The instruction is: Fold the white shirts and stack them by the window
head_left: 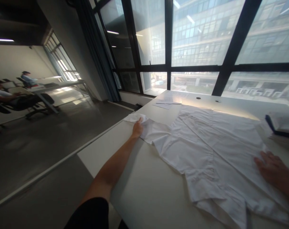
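Observation:
A white shirt (pixel 197 146) lies spread and wrinkled on the white table (pixel 144 197), with a long seam running diagonally across it. My left hand (pixel 137 128) is closed on the end of one sleeve, near the table's left edge, and the sleeve stretches from there to the body of the garment. Over at the right, my right hand (pixel 274 168) rests on the far side of the cloth, its fingers stretched out and holding nothing. Part of that wrist runs out of the frame. The lower sleeve lies bunched near the front of the table.
Papers with a pen (pixel 168 103) lie at the table's back left. A dark-edged item (pixel 281 125) sits on the right. Round cable holes (pixel 198 98) are near the back edge. Windows stand behind. Two seated people and another desk (pixel 60 84) are off to the left.

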### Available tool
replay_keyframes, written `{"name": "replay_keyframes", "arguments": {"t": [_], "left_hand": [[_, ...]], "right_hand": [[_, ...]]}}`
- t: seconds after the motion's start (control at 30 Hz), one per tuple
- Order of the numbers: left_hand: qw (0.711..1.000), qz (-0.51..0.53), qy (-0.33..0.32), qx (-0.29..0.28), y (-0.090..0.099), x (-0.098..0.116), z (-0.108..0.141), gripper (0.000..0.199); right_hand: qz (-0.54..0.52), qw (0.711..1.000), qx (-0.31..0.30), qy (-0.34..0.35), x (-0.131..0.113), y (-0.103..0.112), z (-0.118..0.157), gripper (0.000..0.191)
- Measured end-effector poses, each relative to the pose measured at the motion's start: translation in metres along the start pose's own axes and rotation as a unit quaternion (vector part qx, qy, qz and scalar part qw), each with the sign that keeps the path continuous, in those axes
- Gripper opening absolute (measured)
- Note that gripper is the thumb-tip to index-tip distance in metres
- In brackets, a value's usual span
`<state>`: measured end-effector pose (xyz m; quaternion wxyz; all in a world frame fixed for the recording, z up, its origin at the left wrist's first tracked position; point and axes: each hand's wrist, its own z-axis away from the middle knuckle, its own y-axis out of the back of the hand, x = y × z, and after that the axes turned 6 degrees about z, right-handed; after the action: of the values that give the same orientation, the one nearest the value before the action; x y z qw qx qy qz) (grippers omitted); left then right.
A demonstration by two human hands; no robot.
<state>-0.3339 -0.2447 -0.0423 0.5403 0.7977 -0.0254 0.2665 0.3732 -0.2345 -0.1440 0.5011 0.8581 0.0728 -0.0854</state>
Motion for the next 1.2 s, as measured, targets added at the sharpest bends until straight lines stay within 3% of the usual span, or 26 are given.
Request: {"name": "replay_keyframes", "arguments": {"t": [0.1,0.2,0.3,0.43,0.57,0.67,0.77,0.83,0.97,1.1,1.2], "left_hand": [[0.996,0.071,-0.025,0.052,0.002,0.021,0.005,0.059],[0.982,0.15,-0.061,0.096,0.008,0.051,0.015,0.058],[0.965,0.219,-0.111,0.093,0.014,0.09,0.029,0.057],[0.946,0.261,-0.19,0.004,0.006,0.15,0.056,0.058],[0.922,0.242,-0.271,-0.137,-0.026,0.2,0.101,0.061],[0.903,0.171,-0.306,-0.247,-0.052,0.217,0.138,0.056],[0.897,0.134,-0.336,-0.253,-0.063,0.218,0.16,0.051],[0.914,0.14,-0.32,-0.207,-0.064,0.214,0.162,0.051],[0.941,0.226,-0.202,-0.149,-0.063,0.206,0.147,0.073],[0.924,0.363,-0.051,-0.107,-0.073,0.204,0.132,0.092],[0.898,0.418,0.036,-0.134,-0.078,0.207,0.13,0.086]], "right_hand": [[0.019,1.0,0.008,0.006,-0.025,0.021,0.006,0.075],[0.023,0.994,0.064,0.087,-0.055,0.044,0.004,0.065],[-0.014,0.987,0.063,0.147,-0.085,0.06,-0.006,0.057],[-0.112,0.98,0.009,0.166,-0.136,0.068,-0.022,0.049],[-0.235,0.959,-0.074,0.137,-0.192,0.066,-0.029,0.042],[-0.304,0.937,-0.126,0.114,-0.224,0.058,-0.028,0.041],[-0.312,0.931,-0.159,0.101,-0.242,0.05,-0.025,0.04],[-0.297,0.933,-0.178,0.1,-0.25,0.047,-0.024,0.039],[-0.29,0.933,-0.185,0.102,-0.267,0.044,-0.023,0.037],[-0.345,0.916,-0.174,0.11,-0.287,0.041,-0.019,0.037],[-0.377,0.9,-0.186,0.115,-0.293,0.034,-0.013,0.041]]}}
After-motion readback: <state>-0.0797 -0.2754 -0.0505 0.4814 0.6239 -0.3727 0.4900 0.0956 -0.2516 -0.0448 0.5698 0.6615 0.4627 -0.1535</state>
